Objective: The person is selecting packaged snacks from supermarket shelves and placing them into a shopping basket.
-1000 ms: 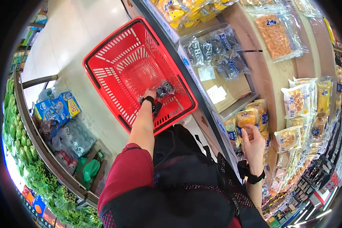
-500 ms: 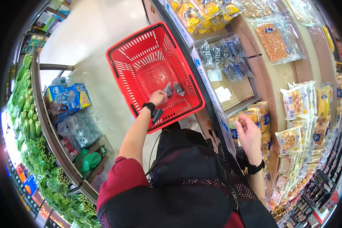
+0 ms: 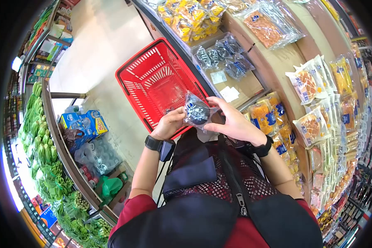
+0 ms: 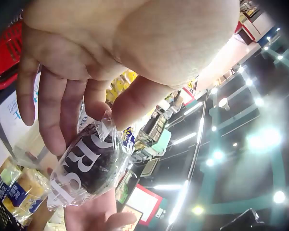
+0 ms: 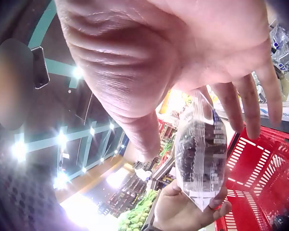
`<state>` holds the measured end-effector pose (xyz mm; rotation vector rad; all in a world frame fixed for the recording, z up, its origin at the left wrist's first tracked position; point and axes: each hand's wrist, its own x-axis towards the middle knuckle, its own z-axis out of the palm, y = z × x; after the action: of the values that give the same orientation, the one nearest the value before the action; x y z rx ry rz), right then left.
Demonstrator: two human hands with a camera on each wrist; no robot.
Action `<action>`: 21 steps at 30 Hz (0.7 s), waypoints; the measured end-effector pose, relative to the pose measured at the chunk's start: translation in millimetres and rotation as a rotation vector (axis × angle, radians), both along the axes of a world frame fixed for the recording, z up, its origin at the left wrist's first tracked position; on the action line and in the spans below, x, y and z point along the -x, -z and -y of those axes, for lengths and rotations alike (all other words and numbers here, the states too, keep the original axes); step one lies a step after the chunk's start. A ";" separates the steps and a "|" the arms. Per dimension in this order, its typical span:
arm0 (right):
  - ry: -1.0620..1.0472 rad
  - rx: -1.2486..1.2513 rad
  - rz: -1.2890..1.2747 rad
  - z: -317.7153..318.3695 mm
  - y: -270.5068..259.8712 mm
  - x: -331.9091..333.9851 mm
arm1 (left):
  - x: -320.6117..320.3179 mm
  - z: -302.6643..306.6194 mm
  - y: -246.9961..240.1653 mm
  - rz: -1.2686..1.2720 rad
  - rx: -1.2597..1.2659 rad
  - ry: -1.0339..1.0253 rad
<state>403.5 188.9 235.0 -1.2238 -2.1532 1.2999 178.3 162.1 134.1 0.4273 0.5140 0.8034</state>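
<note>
A clear plastic packet with a dark round bread-like item inside (image 3: 197,112) is up in front of my chest, over the near edge of the red basket (image 3: 126,82). White letters run across its wrapper in the left wrist view. My left hand (image 3: 170,123) pinches one crimped end of the packet between thumb and forefinger. On the packet's other side is my right hand (image 3: 237,124), fingers extended and thumb apart, right at the wrapper. Inside the basket, another dark packet (image 3: 169,110) is partly hidden behind my left hand.
A tray (image 3: 252,91) on the shelf holds several similar dark packets (image 3: 235,66). Yellow bread packs (image 3: 264,115) and white-wrapped pastries (image 3: 312,126) fill the shelf to the right. Leafy vegetables (image 3: 49,165) line a stand at the left, above a blue box (image 3: 80,126).
My left hand has come up out of the basket with a dark packet. My right hand has moved left from the bread shelf to meet it.
</note>
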 end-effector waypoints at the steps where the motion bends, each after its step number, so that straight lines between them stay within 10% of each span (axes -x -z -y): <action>1: 0.009 0.001 0.006 -1.6 -1.6 -0.7 | -4.9 -1.7 -0.9 0.006 0.001 0.009; 3: 0.036 0.400 0.025 -4.9 -8.8 -1.4 | -11.7 -5.4 -0.1 -0.040 -0.042 0.054; 13: 0.245 0.491 -0.085 -14.3 31.5 -19.4 | -26.6 -21.8 18.2 -0.177 -0.128 0.098; 21: 0.503 0.017 0.292 -95.6 44.9 -44.9 | 9.1 -33.4 45.9 -0.500 -0.104 -0.249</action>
<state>448.4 284.5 190.1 -1.9039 -1.8247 0.9706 169.2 195.5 88.2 0.6751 1.0076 0.9686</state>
